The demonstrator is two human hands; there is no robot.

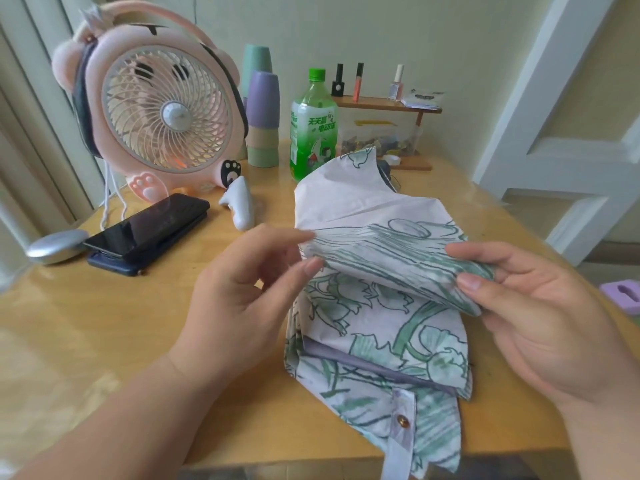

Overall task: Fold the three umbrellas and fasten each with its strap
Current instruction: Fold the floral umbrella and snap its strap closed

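A white umbrella [381,327] with a green leaf print lies collapsed on the wooden table [104,323], its canopy loose and rumpled. My left hand [242,292] pinches the left end of one raised fabric flap between thumb and fingertips. My right hand [530,306] pinches the right end of the same flap. The strap [401,427], with a brass snap button, hangs unfastened at the near table edge. Only this one umbrella shows.
A pink desk fan [162,112] stands at the back left, with a black phone [149,226] and a silver oval case [57,245] before it. Stacked cups [263,116], a green bottle [313,126], a small wooden shelf [388,103] and a white gadget [240,204] crowd the back.
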